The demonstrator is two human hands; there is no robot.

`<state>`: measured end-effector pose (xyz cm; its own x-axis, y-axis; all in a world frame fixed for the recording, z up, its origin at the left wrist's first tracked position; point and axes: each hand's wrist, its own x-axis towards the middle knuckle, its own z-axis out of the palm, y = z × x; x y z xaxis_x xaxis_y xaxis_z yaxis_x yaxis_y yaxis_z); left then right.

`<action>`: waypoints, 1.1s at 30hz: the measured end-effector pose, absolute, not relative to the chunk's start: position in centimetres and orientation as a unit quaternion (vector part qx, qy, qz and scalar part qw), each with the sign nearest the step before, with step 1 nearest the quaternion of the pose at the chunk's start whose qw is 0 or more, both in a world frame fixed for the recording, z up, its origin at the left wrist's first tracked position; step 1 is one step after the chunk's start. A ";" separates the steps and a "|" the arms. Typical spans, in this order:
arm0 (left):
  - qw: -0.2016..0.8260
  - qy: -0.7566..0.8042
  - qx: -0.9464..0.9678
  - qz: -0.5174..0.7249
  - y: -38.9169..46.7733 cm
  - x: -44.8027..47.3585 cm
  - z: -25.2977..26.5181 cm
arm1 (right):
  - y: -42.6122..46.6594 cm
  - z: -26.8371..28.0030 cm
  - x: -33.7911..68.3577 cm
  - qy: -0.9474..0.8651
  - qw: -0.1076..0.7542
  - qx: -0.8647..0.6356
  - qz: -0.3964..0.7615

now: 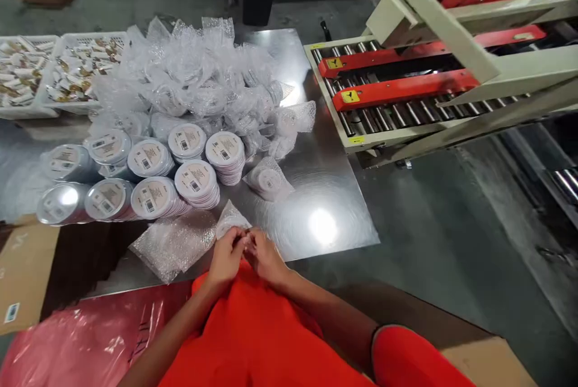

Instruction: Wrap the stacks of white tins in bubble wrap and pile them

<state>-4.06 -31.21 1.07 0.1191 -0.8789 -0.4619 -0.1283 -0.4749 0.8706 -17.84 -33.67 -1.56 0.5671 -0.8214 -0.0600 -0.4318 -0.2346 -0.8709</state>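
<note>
At the near edge of the metal table, my left hand (227, 254) and my right hand (266, 253) meet with pinched fingers on a bubble-wrap bag (230, 216). Something round shows faintly inside the bag. Just left of my hands lie flat bubble-wrap bags (178, 242). Beyond them stand several stacks of round labelled discs (196, 179), with printed text and barcodes on top. A single wrapped item (270, 180) rests on the metal to the right of the stacks.
A large heap of bubble-wrapped items (194, 74) covers the table's far side. Two white baskets (47, 107) hold small white and brown pieces. Right of the table is a roller conveyor (392, 113) with red bars. Cardboard boxes (27, 272) and a red plastic bag (90, 345) flank my body.
</note>
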 end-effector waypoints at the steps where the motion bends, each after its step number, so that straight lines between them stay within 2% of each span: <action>1: 0.335 -0.393 0.661 -0.544 -31.2 -4.2 1.2 | -34.5 -1.9 -18.1 0.443 0.438 -0.753 -0.215; 7: 0.262 -0.400 0.753 -0.452 -28.5 -1.1 -1.4 | -45.3 -1.8 -19.3 0.500 0.376 -0.738 -0.252; 11: 0.153 -0.379 0.802 -0.435 -25.1 2.3 -5.4 | -53.6 -3.0 -18.6 0.526 0.358 -0.727 -0.257; 15: 0.058 -0.381 0.847 -0.365 -23.2 3.8 -7.9 | -58.1 -6.1 -17.7 0.556 0.353 -0.713 -0.240; 23: -0.048 -0.485 0.832 -0.266 -24.4 3.1 -8.8 | -55.7 -8.4 -19.9 0.549 0.341 -0.740 -0.190; 29: -0.086 -0.533 0.794 -0.280 -27.3 2.1 -10.1 | -51.9 -5.9 -18.2 0.609 0.237 -0.715 -0.248; 31: -0.082 -0.549 0.780 -0.289 -27.2 2.4 -9.3 | -50.9 -4.4 -17.0 0.608 0.274 -0.684 -0.297; 33: -0.071 -0.572 0.759 -0.303 -26.1 2.9 -8.0 | -50.4 -2.7 -15.6 0.587 0.381 -0.631 -0.335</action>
